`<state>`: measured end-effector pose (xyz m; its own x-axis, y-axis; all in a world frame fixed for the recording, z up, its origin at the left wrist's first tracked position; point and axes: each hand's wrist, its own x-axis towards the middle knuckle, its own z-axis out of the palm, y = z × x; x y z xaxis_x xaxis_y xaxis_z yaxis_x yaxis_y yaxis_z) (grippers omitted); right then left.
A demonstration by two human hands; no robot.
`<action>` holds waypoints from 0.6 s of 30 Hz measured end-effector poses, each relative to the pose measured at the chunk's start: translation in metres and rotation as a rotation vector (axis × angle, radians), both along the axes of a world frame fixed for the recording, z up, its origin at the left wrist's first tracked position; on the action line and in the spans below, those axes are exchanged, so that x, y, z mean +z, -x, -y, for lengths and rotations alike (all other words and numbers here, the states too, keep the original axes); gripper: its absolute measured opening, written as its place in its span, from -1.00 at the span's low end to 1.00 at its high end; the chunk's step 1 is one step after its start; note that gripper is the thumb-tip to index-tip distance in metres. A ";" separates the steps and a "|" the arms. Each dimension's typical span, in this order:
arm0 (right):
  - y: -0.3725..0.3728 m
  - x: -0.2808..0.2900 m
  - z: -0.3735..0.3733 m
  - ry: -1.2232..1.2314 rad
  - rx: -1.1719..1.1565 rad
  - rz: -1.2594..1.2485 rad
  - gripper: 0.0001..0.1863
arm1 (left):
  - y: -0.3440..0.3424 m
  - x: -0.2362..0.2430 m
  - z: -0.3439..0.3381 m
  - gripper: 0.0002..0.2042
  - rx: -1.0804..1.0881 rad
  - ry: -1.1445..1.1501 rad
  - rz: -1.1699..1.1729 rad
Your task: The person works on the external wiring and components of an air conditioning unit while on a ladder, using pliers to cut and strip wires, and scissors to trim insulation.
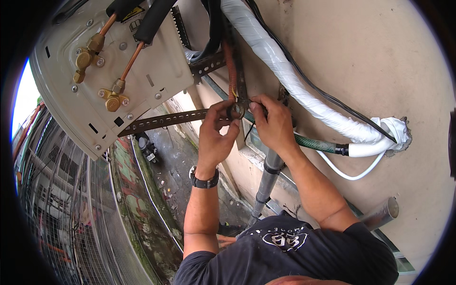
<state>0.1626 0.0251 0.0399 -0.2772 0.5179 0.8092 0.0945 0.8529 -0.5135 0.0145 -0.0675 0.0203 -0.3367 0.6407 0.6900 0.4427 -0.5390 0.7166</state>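
My left hand (219, 135) has its thumb and fingers closed on a dark, round, ring-like piece (236, 111), beside a metal bracket bar (159, 120). My right hand (274, 124) is pinched just right of it; what it holds is too small to make out. An orange corrugated conduit (231, 66), with a small yellow wire near its lower end, comes down to my hands. A thin black strand hangs between them. A green hose (317, 142) runs behind my right hand to a white pipe.
An outdoor unit (61, 57) with brass valves is at upper left. A wrapped white line (299, 80) and black cables run to a wall hole at right. Grey pipes (266, 185), a wire mesh (66, 199) and a drop to the ground with a parked scooter (146, 147) are below.
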 end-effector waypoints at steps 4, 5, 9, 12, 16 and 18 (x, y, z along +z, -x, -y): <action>-0.003 0.000 0.001 0.119 0.039 0.016 -0.86 | -0.016 -0.016 -0.013 -0.75 0.182 -0.002 -0.222; -0.004 0.001 0.002 0.144 0.062 0.011 -0.88 | -0.016 -0.017 -0.017 -0.81 0.176 0.000 -0.186; -0.004 0.001 0.004 0.063 0.066 0.071 -0.88 | -0.008 -0.009 -0.027 -0.67 0.082 0.085 -0.009; -0.006 -0.002 0.004 0.050 0.073 0.084 -0.87 | -0.005 0.011 -0.031 -0.40 0.154 0.242 -0.082; -0.002 -0.005 0.001 0.022 0.062 0.092 -0.80 | 0.001 0.031 -0.041 -0.30 0.238 0.395 -0.138; -0.002 -0.005 0.001 0.045 0.074 0.108 -0.72 | 0.000 0.035 -0.042 -0.31 0.262 0.410 -0.166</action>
<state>0.1647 0.0237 0.0347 -0.4002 0.5276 0.7493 0.0889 0.8361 -0.5413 0.0146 -0.0251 0.0553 -0.4297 0.7783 0.4578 0.6510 -0.0844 0.7544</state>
